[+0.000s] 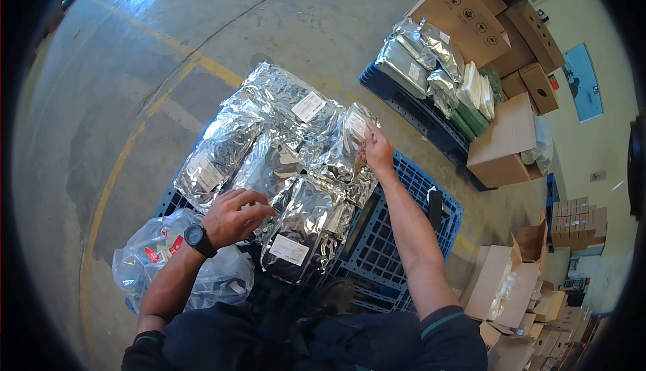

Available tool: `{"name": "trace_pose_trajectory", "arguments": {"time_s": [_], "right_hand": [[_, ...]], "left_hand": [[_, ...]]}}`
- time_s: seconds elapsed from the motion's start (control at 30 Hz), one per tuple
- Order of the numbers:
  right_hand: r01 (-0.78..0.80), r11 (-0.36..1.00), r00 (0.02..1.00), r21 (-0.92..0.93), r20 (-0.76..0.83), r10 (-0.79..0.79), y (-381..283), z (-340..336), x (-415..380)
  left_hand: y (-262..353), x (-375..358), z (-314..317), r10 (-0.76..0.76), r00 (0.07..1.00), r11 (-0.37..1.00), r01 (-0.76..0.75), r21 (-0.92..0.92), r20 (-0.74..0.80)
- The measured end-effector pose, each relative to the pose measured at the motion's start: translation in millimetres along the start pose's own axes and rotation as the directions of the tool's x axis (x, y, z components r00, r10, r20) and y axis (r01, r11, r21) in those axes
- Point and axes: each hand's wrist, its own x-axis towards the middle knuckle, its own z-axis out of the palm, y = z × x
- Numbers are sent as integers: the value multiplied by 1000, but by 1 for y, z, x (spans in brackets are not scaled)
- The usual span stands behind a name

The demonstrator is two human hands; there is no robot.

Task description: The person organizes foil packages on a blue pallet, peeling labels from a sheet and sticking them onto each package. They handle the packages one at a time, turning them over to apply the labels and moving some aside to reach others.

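Several shiny silver foil bags with white labels lie close together on a blue plastic pallet (pixel 377 256). My right hand (pixel 379 150) is at the outer edge of the far right foil bag (pixel 352 129), fingers closed against it beside its label. My left hand (pixel 235 216), with a watch (pixel 198 238) on the wrist, is over the near side of the bags. Its fingers are loosely bent and apart, with nothing seen in them. Closest to me is a foil bag (pixel 303 226) with a label (pixel 289 249), right of my left hand.
A clear plastic bag (pixel 155 273) with red-marked contents sits at the pallet's left. A black object (pixel 435 209) rests on the pallet's right side. Beyond stands another blue pallet (pixel 410 115) with foil packs and cardboard boxes (pixel 464 18). Open cartons (pixel 501 283) stand at right.
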Motion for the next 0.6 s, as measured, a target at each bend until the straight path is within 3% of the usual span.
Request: {"name": "trace_pose_trajectory", "arguments": {"time_s": [0.13, 0.2, 0.33, 0.4, 0.47, 0.53, 0.57, 0.6], "right_hand": [[-24, 1000, 1000, 19, 0, 24, -27, -20, -27], [18, 978, 995, -208, 97, 2, -31, -34, -26], [43, 929, 999, -368, 32, -33, -39, -31, 19], [287, 886, 958, -364, 106, -267, -61, -10, 26], [226, 813, 910, -536, 415, 20, -55, 13, 44], [279, 923, 832, -265, 547, -94, -39, 12, 60], [316, 906, 795, -283, 600, -90, -90, -1, 45], [173, 935, 807, -310, 589, 46, -118, -3, 36]], "left_hand": [[0, 0, 1, 8, 998, 1000, -6, 31, -57], [-1, 1, 0, 5, 999, 1000, -4, 23, -48], [-2, 0, -1, -26, 999, 999, 25, 32, 34], [-3, 0, 0, -7, 999, 1000, 6, 29, 43], [-1, -3, 5, 17, 999, 1000, -17, 13, 28], [0, -7, 21, 22, 999, 992, -28, -119, -44], [13, -7, 13, -44, 999, 972, 39, -233, -15], [21, -12, 15, -126, 992, 928, 116, -353, -6]]}}
